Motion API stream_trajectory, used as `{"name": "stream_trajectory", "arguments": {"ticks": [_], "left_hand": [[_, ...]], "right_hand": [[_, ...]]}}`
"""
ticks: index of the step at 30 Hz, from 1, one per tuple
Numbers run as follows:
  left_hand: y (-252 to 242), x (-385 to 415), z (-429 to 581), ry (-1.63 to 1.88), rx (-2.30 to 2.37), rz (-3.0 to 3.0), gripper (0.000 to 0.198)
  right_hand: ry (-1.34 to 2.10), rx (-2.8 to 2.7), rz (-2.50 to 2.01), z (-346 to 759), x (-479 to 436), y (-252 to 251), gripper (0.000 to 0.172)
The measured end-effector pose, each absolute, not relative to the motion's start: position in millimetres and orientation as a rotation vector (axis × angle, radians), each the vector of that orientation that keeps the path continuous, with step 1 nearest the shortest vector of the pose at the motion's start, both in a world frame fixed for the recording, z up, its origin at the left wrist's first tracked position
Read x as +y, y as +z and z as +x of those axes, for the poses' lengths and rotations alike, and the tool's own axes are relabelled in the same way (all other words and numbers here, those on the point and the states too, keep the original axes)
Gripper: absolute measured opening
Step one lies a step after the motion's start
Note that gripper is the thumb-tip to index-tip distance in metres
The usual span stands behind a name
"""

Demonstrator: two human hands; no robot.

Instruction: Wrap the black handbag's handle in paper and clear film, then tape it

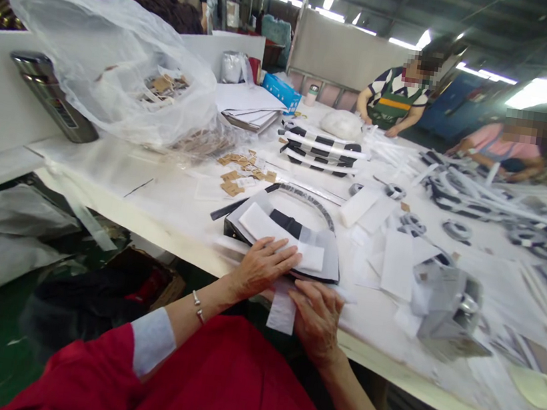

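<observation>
A black and grey handbag (331,256) lies on its side at the table's front edge, its wrapped handle (312,200) arching away from me. A white foam sheet (255,223) rests across the bag. My left hand (265,268) lies on this sheet, fingers stretched out and pressing down. Just below the bag's near edge, my right hand (317,315) has its fingers bent over a thin white strip (282,314) that hangs past the table edge. The right thumb is hidden.
Brown paper tags (233,183) lie beyond the bag. To the left are a large plastic bag (134,72) and a metal flask (55,99). A tape dispenser (462,304) and white sheets (400,262) lie right. Two people work across the table (163,197).
</observation>
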State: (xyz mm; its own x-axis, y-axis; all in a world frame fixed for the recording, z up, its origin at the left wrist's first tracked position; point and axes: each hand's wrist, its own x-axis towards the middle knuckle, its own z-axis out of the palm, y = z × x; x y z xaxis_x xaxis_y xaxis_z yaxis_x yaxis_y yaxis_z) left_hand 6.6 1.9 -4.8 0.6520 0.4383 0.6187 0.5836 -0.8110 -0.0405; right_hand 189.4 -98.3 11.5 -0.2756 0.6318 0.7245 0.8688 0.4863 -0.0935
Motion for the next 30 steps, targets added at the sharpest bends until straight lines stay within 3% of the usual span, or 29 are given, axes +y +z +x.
{"name": "stream_trajectory", "arguments": {"ticks": [6, 21, 30], "left_hand": [[-5.1, 0.8, 3.1, -0.876, -0.821, -2.650, 0.038], [4.3, 11.6, 4.9, -0.939, -0.813, -2.698, 0.028], [3.6, 15.3, 4.5, -0.962, -0.806, -2.706, 0.029]], "right_hand": [[-0.370, -2.123, -1.193, 202.4, -79.1, 41.5, 0.016], [-0.016, -2.306, -1.073, 226.5, -61.3, 44.8, 0.025], [0.028, -2.495, -1.046, 231.1, -64.5, 70.4, 0.016]]}}
